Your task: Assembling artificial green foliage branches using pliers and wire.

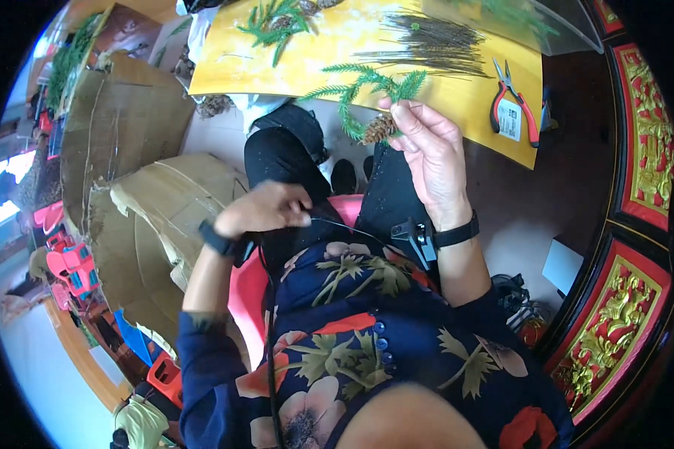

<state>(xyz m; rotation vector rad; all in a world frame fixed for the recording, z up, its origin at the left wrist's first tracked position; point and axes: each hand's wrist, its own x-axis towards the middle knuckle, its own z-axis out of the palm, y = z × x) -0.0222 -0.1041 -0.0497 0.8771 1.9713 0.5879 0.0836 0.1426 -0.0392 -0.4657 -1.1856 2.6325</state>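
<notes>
Over the near edge of the yellow table, my right hand (431,142) pinches a green artificial pine sprig (350,96) between thumb and fingers. A brown pine cone (380,129) sits against the sprig, just beside those fingertips. My left hand (266,208) hovers above my lap, slightly blurred. Its fingers are loosely bent and apart, and nothing shows between them. On the table, red-handled pliers (511,105) lie to the right with their jaws pointing away. A bundle of thin dark wires (438,46) is spread beyond the sprig.
More green sprigs with pine cones (278,24) lie at the table's far left. A clear plastic bin (550,28) stands at the far right of the yellow table (307,75). Torn cardboard boxes (146,217) fill my left side. Carved red-and-gold panels (620,314) line the right.
</notes>
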